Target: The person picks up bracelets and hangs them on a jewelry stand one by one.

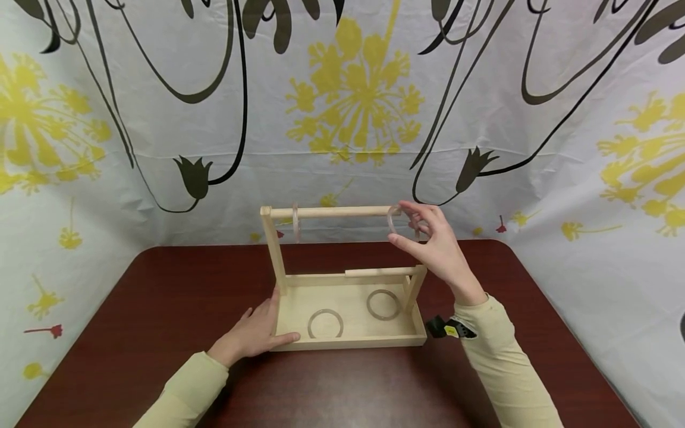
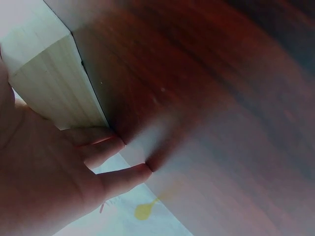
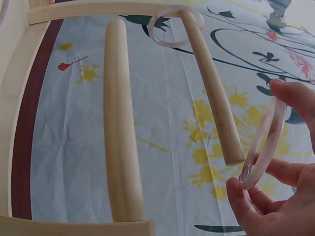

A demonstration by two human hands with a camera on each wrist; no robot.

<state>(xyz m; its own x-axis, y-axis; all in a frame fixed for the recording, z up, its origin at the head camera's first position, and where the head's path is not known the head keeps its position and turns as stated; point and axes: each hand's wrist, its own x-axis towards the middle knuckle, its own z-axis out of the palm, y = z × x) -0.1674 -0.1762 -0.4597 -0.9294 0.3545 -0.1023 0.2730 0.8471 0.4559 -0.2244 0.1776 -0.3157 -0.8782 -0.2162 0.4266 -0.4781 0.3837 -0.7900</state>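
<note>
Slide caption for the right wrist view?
Right hand pinches a ring by the tip of a wooden rod that carries another ring.

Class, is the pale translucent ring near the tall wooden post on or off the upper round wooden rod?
On: the pale translucent ring encircles the upper round wooden rod, hanging below it.

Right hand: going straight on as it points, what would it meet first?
The right hand would probably meet the free end of the upper rod, held ring leading, though depth is uncertain.
</note>
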